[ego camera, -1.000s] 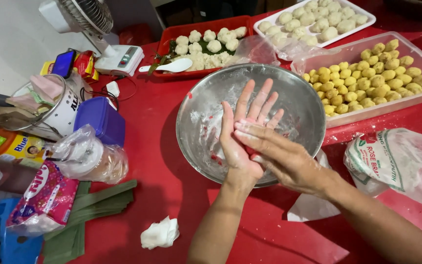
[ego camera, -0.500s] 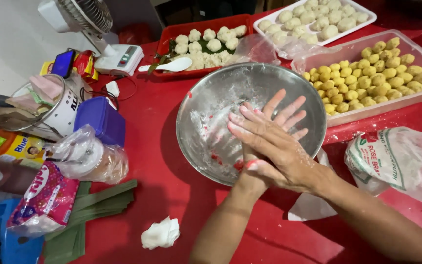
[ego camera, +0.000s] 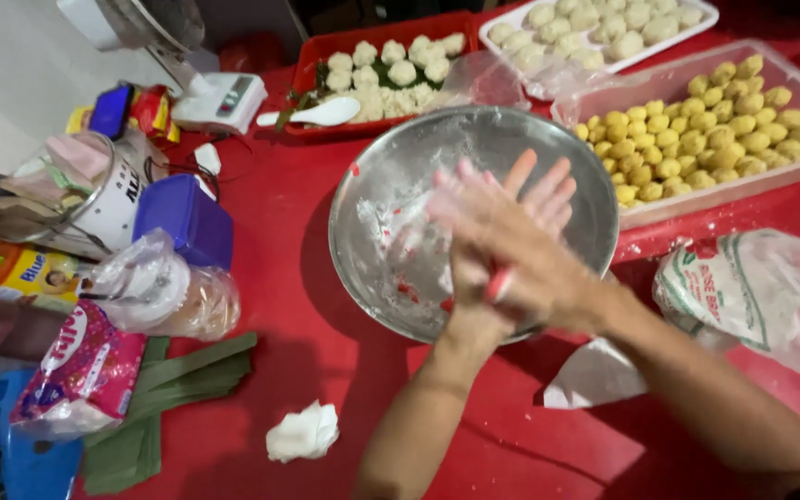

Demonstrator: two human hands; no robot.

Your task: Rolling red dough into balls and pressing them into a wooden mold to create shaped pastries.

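Basically a round steel bowl point(ego camera: 391, 185), shiny metal w/ white flour dust and dough smears inside, sits on the red table point(ego camera: 307, 343). Both hands hover over its right half, palms pressed flat together, fingers straight: right hand point(ego camera: 511, 250) on top, left hand point(ego camera: 520, 218) under. Blurred, so can't tell if anything's between them. Yellow balls point(ego camera: 696, 130) in a clear tray nearby

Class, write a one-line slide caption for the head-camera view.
Left hand and right hand pressed palm to palm over a floured metal bowl, trays of yellow balls behind.
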